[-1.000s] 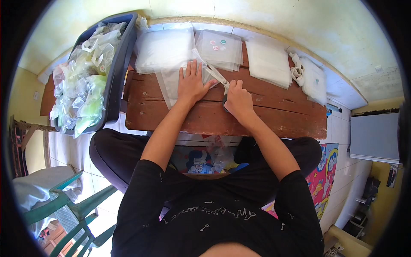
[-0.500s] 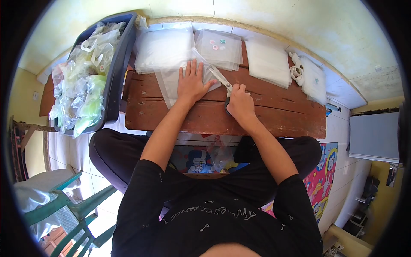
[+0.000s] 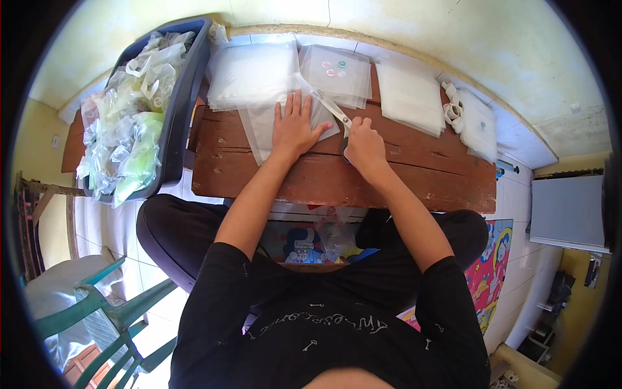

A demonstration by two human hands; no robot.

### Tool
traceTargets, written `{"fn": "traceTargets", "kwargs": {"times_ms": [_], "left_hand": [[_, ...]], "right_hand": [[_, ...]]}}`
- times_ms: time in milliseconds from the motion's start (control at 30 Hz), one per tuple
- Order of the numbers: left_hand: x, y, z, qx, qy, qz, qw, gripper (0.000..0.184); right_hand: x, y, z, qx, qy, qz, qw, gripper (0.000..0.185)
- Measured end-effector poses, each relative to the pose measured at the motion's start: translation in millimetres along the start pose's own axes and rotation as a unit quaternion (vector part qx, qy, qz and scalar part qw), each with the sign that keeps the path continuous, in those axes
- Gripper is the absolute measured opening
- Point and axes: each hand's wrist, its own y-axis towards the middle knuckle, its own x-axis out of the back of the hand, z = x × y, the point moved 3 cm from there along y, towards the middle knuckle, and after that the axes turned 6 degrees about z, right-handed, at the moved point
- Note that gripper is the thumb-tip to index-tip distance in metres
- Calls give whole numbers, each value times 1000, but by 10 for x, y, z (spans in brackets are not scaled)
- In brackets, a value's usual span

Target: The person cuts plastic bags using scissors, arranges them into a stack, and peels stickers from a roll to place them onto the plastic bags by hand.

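Observation:
My left hand [image 3: 295, 129] lies flat with its fingers stretched out, pressing a clear plastic sheet or bag [image 3: 257, 129] onto the brown wooden table [image 3: 414, 172]. In my right hand [image 3: 365, 148] is a pair of scissors [image 3: 335, 109], my fingers closed around the handles. The blades point away and to the left, along the upper right edge of the plastic, near my left fingertips. Whether the blades are parted is hard to make out. Just beyond my left hand is a stack of clear plastic bags [image 3: 249, 74].
Along the table's far edge are a smaller bag pile with round stickers [image 3: 334, 71], a whitish bag stack [image 3: 409, 97], a white strap roll [image 3: 452, 110] and another stack [image 3: 478, 126]. A dark bin [image 3: 175, 139] full of crumpled plastic stands left. A green chair [image 3: 123, 318] is lower left.
The whole view has shifted slightly, so everything sits a little further right. Both hands, the scissors and the plastic keep nearly the same places on the table.

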Motion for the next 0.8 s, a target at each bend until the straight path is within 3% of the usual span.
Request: {"fn": "traceTargets", "kwargs": {"times_ms": [233,800], "left_hand": [[5,-11,-2,-4,-4,-10,1000,91],[0,-15,2,-5,-15,-24,1000,91]], "right_hand": [[-6,88,-15,7,-49,21,999,25],[31,408,3,27,-15,10,999,24]]}}
